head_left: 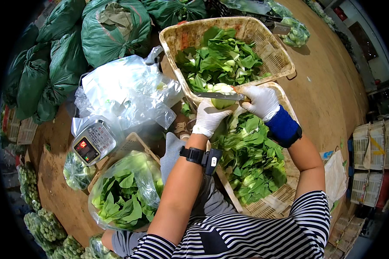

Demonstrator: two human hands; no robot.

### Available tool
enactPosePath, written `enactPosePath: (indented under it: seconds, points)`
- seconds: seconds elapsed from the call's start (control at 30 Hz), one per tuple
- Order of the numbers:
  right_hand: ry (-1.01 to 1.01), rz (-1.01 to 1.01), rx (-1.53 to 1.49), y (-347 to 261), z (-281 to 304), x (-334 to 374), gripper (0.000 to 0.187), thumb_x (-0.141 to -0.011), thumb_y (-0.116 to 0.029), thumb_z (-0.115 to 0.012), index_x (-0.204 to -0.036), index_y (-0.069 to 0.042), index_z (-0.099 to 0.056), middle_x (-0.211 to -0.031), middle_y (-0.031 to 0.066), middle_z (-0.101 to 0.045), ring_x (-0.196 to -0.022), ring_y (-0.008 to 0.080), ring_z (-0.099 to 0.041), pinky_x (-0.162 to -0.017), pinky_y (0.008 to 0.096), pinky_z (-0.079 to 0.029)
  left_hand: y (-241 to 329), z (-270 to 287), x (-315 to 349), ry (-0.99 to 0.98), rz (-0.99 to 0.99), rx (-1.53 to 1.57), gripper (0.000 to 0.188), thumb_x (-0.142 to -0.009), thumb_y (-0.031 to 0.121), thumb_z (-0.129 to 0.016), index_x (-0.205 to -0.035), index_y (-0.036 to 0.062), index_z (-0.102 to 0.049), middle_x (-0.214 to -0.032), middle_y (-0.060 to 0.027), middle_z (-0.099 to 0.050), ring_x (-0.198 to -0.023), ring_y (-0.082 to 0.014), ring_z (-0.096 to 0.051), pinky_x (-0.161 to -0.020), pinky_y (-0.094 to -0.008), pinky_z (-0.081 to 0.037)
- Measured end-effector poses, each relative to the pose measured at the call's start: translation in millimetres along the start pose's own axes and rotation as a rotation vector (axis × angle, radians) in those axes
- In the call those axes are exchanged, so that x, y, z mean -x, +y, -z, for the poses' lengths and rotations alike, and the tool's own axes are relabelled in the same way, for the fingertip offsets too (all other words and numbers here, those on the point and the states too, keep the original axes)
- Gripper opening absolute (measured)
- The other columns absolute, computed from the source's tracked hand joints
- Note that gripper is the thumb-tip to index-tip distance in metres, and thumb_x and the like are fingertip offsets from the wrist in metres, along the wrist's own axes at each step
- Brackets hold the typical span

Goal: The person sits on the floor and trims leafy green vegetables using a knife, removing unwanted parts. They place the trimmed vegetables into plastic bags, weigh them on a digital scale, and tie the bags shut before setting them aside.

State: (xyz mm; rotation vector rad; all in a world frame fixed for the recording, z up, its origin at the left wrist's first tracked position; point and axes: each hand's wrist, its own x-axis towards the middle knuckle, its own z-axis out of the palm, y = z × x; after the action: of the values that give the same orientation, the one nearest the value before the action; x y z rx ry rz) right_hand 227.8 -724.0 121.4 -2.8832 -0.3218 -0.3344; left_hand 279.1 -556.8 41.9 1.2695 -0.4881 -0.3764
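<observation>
My left hand (211,117), in a white glove, is closed round a head of bok choy (222,103), its pale base facing away from me. In my right hand (262,102), also gloved, is a knife (216,95) whose blade points left across the bok choy's base. Both hands are at the near rim of a cream plastic basket (273,52) with leafy greens (220,58) and pale pieces inside. Beneath my arms a second cream basket (229,190) holds more bok choy (248,146). My fingers partly hide the held head.
To the left, a digital scale (93,144) stands by a heap of clear plastic bags (125,90). A clear bag of bok choy (125,194) sits near my left leg. Green sacks (112,32) crowd the far left. Bagged vegetables (294,32) lie beyond the far basket.
</observation>
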Motion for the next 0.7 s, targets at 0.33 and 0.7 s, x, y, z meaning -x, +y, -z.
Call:
enactPosePath:
  seconds: [0.33, 0.7]
  points:
    - [-0.047, -0.272, 0.120, 16.8, -27.8, -8.5, 0.020, -0.072, -0.026, -0.063, -0.084, -0.012, -0.054, -0.072, 0.0102, -0.059, -0.069, 0.0311, -0.058, -0.059, 0.0415, -0.046, 2.8, -0.3, -4.7, 0.125, 0.073, -0.019, 0.053, -0.060, 0.015, -0.084, -0.101, 0.0007, -0.052, -0.097, -0.0071, -0.061, -0.087, -0.0135, -0.059, -0.079, -0.0266, -0.048]
    - [0.041, -0.227, 0.128, 22.0, -39.8, 6.2, 0.023, -0.074, -0.025, -0.064, -0.093, -0.014, -0.057, -0.075, 0.0062, -0.060, -0.070, 0.0278, -0.061, -0.062, 0.0394, -0.049, 3.0, -0.9, 3.3, 0.122, -0.034, -0.382, 0.055, -0.056, 0.018, -0.084, -0.099, 0.0026, -0.054, -0.091, -0.0091, -0.063, -0.081, -0.0151, -0.060, -0.075, -0.0267, -0.048]
